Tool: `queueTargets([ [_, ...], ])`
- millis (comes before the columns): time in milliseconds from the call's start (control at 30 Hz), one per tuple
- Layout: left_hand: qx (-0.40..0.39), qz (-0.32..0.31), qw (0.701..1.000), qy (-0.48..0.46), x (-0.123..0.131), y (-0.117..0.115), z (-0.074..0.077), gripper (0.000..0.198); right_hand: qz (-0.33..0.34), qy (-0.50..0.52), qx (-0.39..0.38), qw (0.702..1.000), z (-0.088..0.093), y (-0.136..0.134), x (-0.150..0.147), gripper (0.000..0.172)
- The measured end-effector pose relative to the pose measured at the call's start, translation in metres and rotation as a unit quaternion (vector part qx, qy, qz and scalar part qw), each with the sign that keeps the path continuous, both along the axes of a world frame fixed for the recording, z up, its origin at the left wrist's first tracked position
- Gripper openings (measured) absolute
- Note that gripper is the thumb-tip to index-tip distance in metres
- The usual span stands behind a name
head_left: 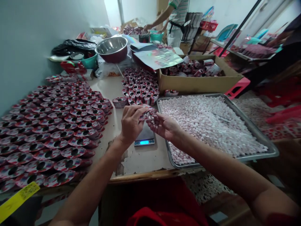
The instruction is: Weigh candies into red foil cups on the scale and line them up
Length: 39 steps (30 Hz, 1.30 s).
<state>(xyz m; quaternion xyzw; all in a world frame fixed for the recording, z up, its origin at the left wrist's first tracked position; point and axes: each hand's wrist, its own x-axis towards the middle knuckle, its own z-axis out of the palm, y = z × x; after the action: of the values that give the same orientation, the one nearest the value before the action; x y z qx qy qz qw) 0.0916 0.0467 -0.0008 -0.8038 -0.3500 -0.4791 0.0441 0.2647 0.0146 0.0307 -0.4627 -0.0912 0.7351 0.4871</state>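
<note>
Both hands are up over the table edge, and between them is the foil packet [147,113], pinched at its top by the fingers of the left hand [131,124]. The right hand [165,126] meets it from the other side, fingers curled around a few pale candies [152,123] and pressed right against the packet's mouth. So both are closed: left on the packet, right on the candies.

Directly beneath the grip sits a small digital scale [144,138], its blue display lit. I can't read the figure. The scale rests on the worn wooden table [141,158].

On the right-hand side of the grip, just beside the scale, is a big metal tray [235,159] heaped with loose white and pink candies [207,119]. Out past the left hand, overlapping rows of red-and-silver packets [58,128] cover the table.

Beyond the grip, a cluster of upright packets [141,86] stands against a cardboard box [195,84] holding more of them. Further back there is a steel bowl [112,48], and another person [176,18] at work at the far end.
</note>
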Motion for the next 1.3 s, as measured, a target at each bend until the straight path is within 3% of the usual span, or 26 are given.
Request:
queueTargets([
  [100,-0.058,0.022,0.998,-0.025,0.008,0.004,-0.012,0.038,-0.017,0.014,-0.005,1.0,0.003,0.001,0.004,0.035],
  [267,-0.144,0.026,0.985,-0.097,0.013,0.006,-0.019,0.033,-0.014,0.006,0.012,1.0,-0.002,0.003,0.014,0.021],
  [467,-0.273,0.032,0.94,-0.202,0.0,0.003,-0.024,0.04,0.029,-0.03,0.041,0.998,0.0,0.001,0.032,0.044],
  [600,-0.329,0.018,0.918,-0.221,-0.011,-0.011,-0.021,0.042,0.064,-0.084,0.108,0.989,0.003,0.004,0.038,0.034],
  [700,-0.414,-0.029,0.883,-0.222,-0.011,-0.023,-0.026,0.045,0.11,-0.147,0.163,0.969,0.005,0.009,0.034,0.028],
  [833,-0.481,-0.056,0.842,-0.238,-0.006,-0.03,-0.045,0.049,0.183,-0.236,0.266,0.916,0.008,0.01,0.015,0.02],
  [967,-0.483,-0.086,0.836,-0.245,-0.008,-0.03,-0.06,0.047,0.227,-0.278,0.273,0.892,0.006,0.004,-0.001,0.017],
  [1067,-0.47,-0.106,0.849,-0.216,-0.02,-0.03,-0.055,0.061,0.238,-0.261,0.247,0.903,0.004,0.007,0.0,0.025],
  [1167,-0.453,-0.067,0.873,-0.169,-0.039,-0.029,-0.036,0.082,0.16,-0.239,0.239,0.927,0.005,0.024,0.013,0.031],
  [1233,-0.447,-0.034,0.883,-0.138,-0.053,-0.027,-0.022,0.084,0.103,-0.249,0.244,0.932,0.006,0.042,0.023,0.029],
  [1300,-0.442,-0.017,0.889,-0.123,-0.063,-0.024,-0.011,0.077,0.108,-0.3,0.257,0.913,0.005,0.064,0.03,0.027],
])
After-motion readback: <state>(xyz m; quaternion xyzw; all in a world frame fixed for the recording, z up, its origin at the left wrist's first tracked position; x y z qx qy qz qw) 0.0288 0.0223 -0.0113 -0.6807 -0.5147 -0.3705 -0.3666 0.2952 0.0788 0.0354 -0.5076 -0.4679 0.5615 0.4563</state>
